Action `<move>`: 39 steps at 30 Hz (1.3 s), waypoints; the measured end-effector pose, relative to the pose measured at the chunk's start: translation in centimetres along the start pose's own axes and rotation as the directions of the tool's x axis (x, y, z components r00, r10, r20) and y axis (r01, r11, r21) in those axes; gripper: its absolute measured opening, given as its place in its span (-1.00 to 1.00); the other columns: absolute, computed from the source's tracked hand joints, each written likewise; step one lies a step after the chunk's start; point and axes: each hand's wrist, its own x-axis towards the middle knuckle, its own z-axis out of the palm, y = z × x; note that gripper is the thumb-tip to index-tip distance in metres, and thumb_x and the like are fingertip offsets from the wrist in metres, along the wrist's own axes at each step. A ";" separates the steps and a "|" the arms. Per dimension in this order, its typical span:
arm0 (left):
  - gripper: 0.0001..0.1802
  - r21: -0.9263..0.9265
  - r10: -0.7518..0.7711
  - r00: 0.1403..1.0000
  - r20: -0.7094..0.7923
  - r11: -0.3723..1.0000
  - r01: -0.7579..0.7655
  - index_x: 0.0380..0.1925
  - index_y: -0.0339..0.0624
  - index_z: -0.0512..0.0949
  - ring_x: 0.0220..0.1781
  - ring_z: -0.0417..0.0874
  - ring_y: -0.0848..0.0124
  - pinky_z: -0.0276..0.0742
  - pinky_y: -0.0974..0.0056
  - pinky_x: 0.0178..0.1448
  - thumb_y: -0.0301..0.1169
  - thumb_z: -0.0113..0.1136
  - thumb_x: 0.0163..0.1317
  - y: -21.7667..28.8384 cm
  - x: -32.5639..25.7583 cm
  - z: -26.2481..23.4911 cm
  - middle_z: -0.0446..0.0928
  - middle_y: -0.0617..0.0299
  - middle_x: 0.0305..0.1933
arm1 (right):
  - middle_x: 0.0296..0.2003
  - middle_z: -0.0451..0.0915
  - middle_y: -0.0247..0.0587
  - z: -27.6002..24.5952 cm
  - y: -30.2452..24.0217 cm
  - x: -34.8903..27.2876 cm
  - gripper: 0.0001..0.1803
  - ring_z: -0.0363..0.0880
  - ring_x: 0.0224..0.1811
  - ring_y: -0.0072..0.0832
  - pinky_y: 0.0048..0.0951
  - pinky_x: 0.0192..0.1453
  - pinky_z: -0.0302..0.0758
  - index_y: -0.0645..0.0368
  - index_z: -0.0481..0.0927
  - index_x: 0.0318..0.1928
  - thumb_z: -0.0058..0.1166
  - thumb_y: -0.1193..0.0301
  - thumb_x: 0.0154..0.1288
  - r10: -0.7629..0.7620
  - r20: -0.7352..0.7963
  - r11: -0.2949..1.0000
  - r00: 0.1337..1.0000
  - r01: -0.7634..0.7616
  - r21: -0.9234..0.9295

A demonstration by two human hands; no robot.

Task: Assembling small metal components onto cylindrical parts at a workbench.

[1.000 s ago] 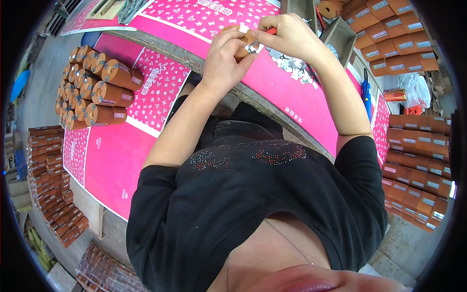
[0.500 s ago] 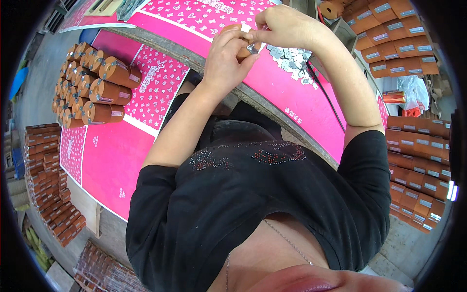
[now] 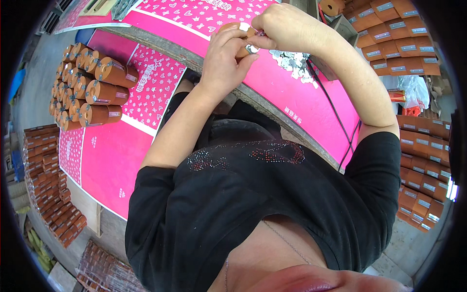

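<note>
Orange-brown rounded cylinder (image 3: 233, 25) sits at the top centre of the frame, partly hidden by the left hand (image 3: 223, 63), whose fingers wrap it. The right hand (image 3: 287, 30) bends its fingers close against it; whether they hold the small reddish object there, I cannot tell. A white patch and a shiny grey piece (image 3: 251, 49) show on it, so this one looks partly done. Stacked brown cylinders (image 3: 92, 85) at upper left, bearing grey fittings, seem finished; loose grey metal plates (image 3: 294, 64) remain on the pink-covered table (image 3: 277, 92).
</note>
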 end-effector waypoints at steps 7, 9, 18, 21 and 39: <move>-0.75 -0.010 0.013 1.000 0.004 1.000 -0.013 -0.46 -0.31 0.49 0.13 0.40 0.11 0.33 0.14 0.16 -0.50 0.36 -0.18 -0.1 0.2 0.1 0.47 0.09 -0.11 | -0.65 0.50 0.01 0.9 0.4 -0.4 -0.57 0.54 -0.51 -0.07 -0.22 -0.39 0.49 0.26 0.53 -0.59 0.03 0.11 0.14 -0.193 -0.090 0.978 0.977 0.185 -0.095; -0.75 -0.013 0.011 1.000 -0.012 1.000 -0.011 -0.46 -0.31 0.49 0.13 0.40 0.11 0.33 0.14 0.16 -0.50 0.36 -0.18 0.1 0.1 0.1 0.48 0.08 -0.12 | -0.71 0.47 -0.14 1.9 0.5 -0.9 -0.66 0.55 -0.59 -0.30 -0.34 -0.41 0.48 0.22 0.54 -0.51 0.14 0.16 0.11 -0.169 -0.261 0.981 0.950 0.137 -0.135; -0.73 0.030 0.080 0.921 0.381 0.995 -0.099 -0.24 -0.16 0.56 0.27 0.27 0.09 0.17 0.08 0.30 -0.47 0.24 -0.03 -1.1 2.7 -4.2 0.46 0.15 0.06 | -0.52 0.56 -0.04 0.6 -0.2 -3.8 -0.67 0.59 -0.45 -0.19 -0.32 -0.37 0.50 0.23 0.58 -0.34 0.17 0.19 0.11 0.053 -0.576 0.998 0.816 -0.018 0.066; -0.69 0.266 0.108 0.920 0.376 0.939 -0.218 -0.26 -0.19 0.58 0.21 0.34 0.18 0.26 0.10 0.23 -0.35 0.29 -0.06 -1.3 2.7 -5.3 0.42 0.19 0.12 | -0.60 0.53 0.02 -0.7 -0.6 -4.4 -0.59 0.56 -0.48 -0.09 -0.22 -0.37 0.49 0.26 0.56 -0.54 0.03 0.12 0.14 0.127 -0.578 0.985 0.806 -0.034 0.170; -0.64 0.209 -0.071 0.974 0.215 0.978 0.025 -0.32 -0.29 0.55 0.14 0.44 0.21 0.34 0.22 0.19 -0.32 0.36 -0.10 0.1 1.8 -0.7 0.42 0.15 0.13 | -0.52 0.57 -0.04 4.0 -0.1 -5.1 -0.66 0.59 -0.47 -0.25 -0.36 -0.38 0.48 0.21 0.59 -0.28 0.05 0.15 0.23 0.367 -0.499 0.909 0.785 -0.188 0.372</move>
